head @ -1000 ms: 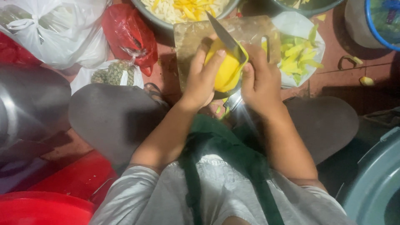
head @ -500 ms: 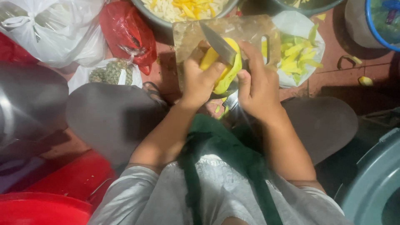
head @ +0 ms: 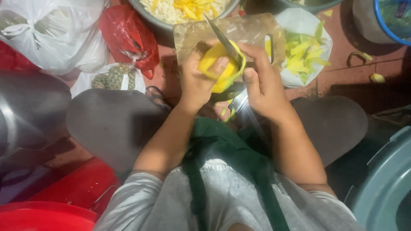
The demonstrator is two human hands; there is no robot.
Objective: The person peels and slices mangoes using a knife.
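Left hand (head: 198, 81) gripping mango (head: 219, 67), knife (head: 223, 39) – right hand (head: 264, 85)

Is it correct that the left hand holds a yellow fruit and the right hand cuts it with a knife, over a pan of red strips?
Not quite: the strips in the pan are yellow, as the head view shows. The left hand does hold the yellow fruit, and the right hand cuts it with the knife.

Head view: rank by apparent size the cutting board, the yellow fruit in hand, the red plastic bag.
Largest to smallest:
1. cutting board, partly hidden by the hands
2. red plastic bag, looks close to the board in area, so 1 and 2 are unsure
3. yellow fruit, held by the left hand, clearly smallest
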